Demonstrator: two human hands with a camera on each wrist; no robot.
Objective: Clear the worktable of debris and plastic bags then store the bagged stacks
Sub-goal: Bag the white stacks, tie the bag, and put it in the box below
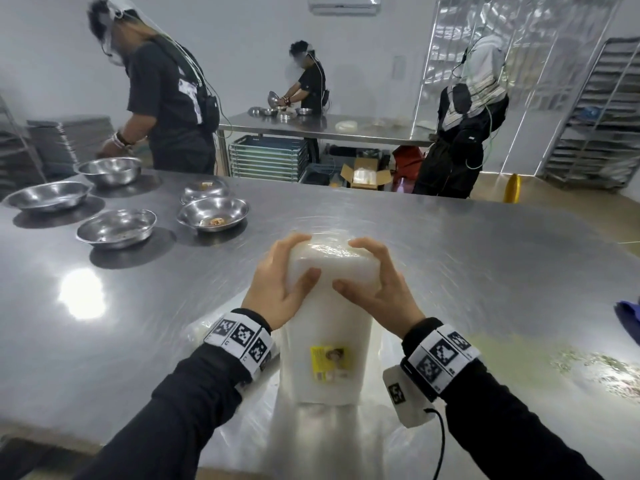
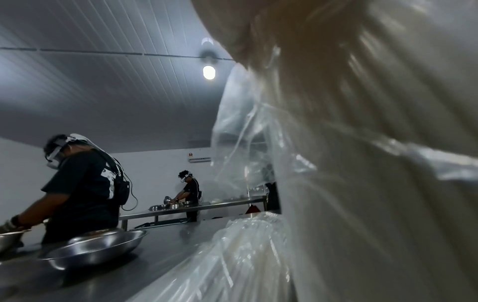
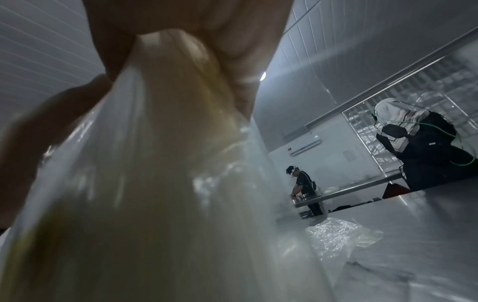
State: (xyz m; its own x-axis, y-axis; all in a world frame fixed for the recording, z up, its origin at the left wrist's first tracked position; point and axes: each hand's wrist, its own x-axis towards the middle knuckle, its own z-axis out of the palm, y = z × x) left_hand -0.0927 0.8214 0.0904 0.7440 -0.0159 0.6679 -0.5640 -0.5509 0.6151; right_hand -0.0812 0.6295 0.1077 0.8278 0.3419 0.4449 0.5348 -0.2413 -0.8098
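Note:
A tall bagged stack (image 1: 325, 327) of white sheets in clear plastic stands upright on the steel worktable (image 1: 467, 258), a yellow label (image 1: 329, 362) on its near face. My left hand (image 1: 280, 275) grips its top from the left and my right hand (image 1: 372, 282) grips it from the right, thumbs on the near side. The stack (image 2: 375, 163) fills the left wrist view, and the stack (image 3: 145, 194) fills the right wrist view under my fingers (image 3: 232, 40). Loose clear plastic bags (image 1: 202, 332) lie flat beside and under the stack's base, the bags (image 3: 341, 235) showing beyond it.
Several steel bowls (image 1: 117, 226) stand at the table's far left, one with food scraps (image 1: 216, 221). Greenish debris (image 1: 595, 365) is scattered at the near right, near a blue object (image 1: 628, 317) at the edge. People work across the table and at a back table.

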